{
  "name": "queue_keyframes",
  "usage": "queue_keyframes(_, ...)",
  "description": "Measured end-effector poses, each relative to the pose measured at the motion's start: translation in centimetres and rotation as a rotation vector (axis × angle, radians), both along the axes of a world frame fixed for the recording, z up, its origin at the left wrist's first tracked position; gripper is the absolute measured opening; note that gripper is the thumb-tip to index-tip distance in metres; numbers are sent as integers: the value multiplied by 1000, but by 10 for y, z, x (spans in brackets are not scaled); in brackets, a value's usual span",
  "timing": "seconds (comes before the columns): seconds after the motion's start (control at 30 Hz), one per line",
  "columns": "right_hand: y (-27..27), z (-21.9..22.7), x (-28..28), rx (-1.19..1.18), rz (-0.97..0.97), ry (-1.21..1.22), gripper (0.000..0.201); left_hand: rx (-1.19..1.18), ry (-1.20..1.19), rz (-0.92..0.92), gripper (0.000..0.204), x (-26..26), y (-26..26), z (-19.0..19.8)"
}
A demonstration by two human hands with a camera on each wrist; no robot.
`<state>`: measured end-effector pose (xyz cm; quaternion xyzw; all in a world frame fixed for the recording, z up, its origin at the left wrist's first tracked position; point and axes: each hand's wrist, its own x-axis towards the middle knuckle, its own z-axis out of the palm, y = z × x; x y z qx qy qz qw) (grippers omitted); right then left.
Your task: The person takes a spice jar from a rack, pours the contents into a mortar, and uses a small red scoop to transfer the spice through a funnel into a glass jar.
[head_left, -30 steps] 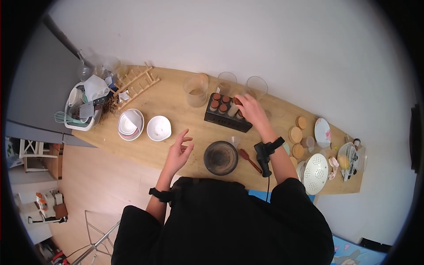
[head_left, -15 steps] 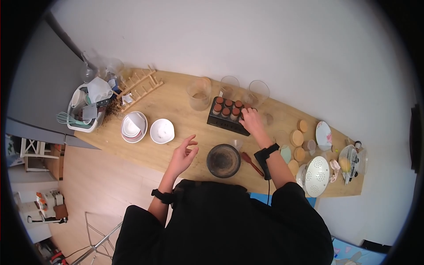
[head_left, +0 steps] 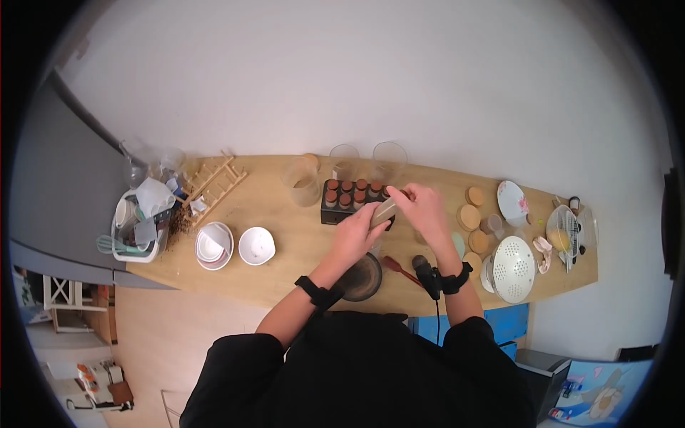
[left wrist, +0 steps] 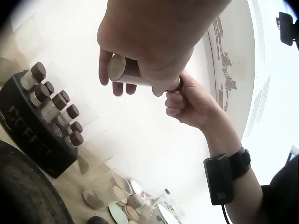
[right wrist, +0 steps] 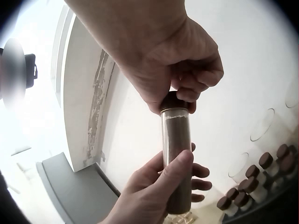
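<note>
A clear glass tube [right wrist: 176, 135] full of grey-brown powder is held up between both hands, over the table. My left hand [head_left: 354, 234] wraps its fingers and thumb round the tube's lower body. At the top, my right hand [head_left: 424, 210] pinches the dark brown cap [right wrist: 173, 101], which sits on the tube's mouth. Just beyond the hands stands a black rack [head_left: 339, 216] of several similar brown-capped tubes. Below the left forearm lies a dark round bowl [head_left: 365, 279], partly covered by the arm, with a red-brown handled utensil [head_left: 403, 269] beside it.
White bowls [head_left: 257, 246] stand to the left, near a wooden rack [head_left: 214, 187] and a full white basin [head_left: 160, 239]. Clear glass containers [head_left: 302, 187] line the back. On the right are wooden lids [head_left: 468, 216], a white colander [head_left: 514, 267] and a floral plate [head_left: 511, 202].
The right hand has lifted a tube from the right end of the rack. The left hand, earlier free over the table, has moved right and up and now grips the tube's body.
</note>
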<state>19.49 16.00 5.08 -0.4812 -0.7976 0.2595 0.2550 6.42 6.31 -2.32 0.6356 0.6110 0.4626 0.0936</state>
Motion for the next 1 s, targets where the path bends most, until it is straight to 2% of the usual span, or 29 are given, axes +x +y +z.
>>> queue_keyframes(0.07, 1, 6, 17, -33, -23, -14, 45, -83, -69, -82, 41, 13, 5, 1)
queue_keyframes(0.13, 5, 10, 40, -91, 104, -74, 41, -159, -263, -276, 35, 23, 5, 1)
queue_keyframes(0.17, 4, 13, 49, -94, 79, -73, 41, -165, -262, -301, 35, 28, 6, 2)
queue_keyframes(0.23, 5, 18, 65, -206, 255, 128, 30, -677, -772, -515, 30, 36, 10, 4)
queue_keyframes(0.27, 8, 14, 71, -204, 239, 131, 30, -684, -765, -529, 30, 40, 13, 2)
queue_keyframes(0.33, 14, 2, 81, -38, 571, 608, 24, -364, -526, -477, 33, 47, 20, -1)
queue_keyframes(0.37, 16, 2, 88, -39, 560, 610, 24, -372, -525, -486, 33, 51, 22, 0)
queue_keyframes(0.43, 21, 5, 100, -192, 317, 615, 21, -302, -383, -437, 38, 58, 28, 2)
queue_keyframes(0.47, 21, 17, 102, -195, 312, 619, 21, -308, -381, -439, 38, 61, 31, 2)
queue_keyframes(0.53, 23, 38, 104, -299, 136, -416, 21, -361, -291, -428, 40, 65, 37, 3)
queue_keyframes(0.57, 26, 34, 110, -299, 138, -411, 21, -363, -286, -425, 40, 67, 40, 1)
queue_keyframes(0.63, 39, 16, 122, -446, 215, -180, 25, -376, -161, -366, 39, 71, 47, -7)
queue_keyframes(0.67, 47, -1, 127, -451, 227, -176, 25, -383, -158, -354, 39, 73, 51, -11)
queue_keyframes(0.7, 55, -22, 131, -220, 370, 143, 27, -345, -185, -344, 39, 76, 54, -15)
queue_keyframes(0.73, 58, -24, 130, 19, 497, 464, 29, -307, -209, -335, 40, 77, 58, -17)
queue_keyframes(0.77, 59, -24, 132, 13, 500, 472, 29, -314, -204, -329, 40, 79, 62, -17)
queue_keyframes(0.83, 64, -17, 137, -273, 121, 125, 25, -337, -151, -303, 38, 83, 71, -18)
queue_keyframes(0.87, 71, -19, 139, -281, 127, 132, 25, -346, -146, -296, 38, 85, 75, -19)
queue_keyframes(0.93, 88, -23, 143, -350, 314, -114, 26, -287, -58, -283, 36, 87, 84, -21)
queue_keyframes(0.97, 94, -29, 145, -353, 320, -108, 26, -291, -53, -277, 36, 86, 91, -23)
queue_keyframes(1.0, 99, -41, 148, -373, 385, 113, 23, -366, -91, -290, 35, 84, 96, -29)
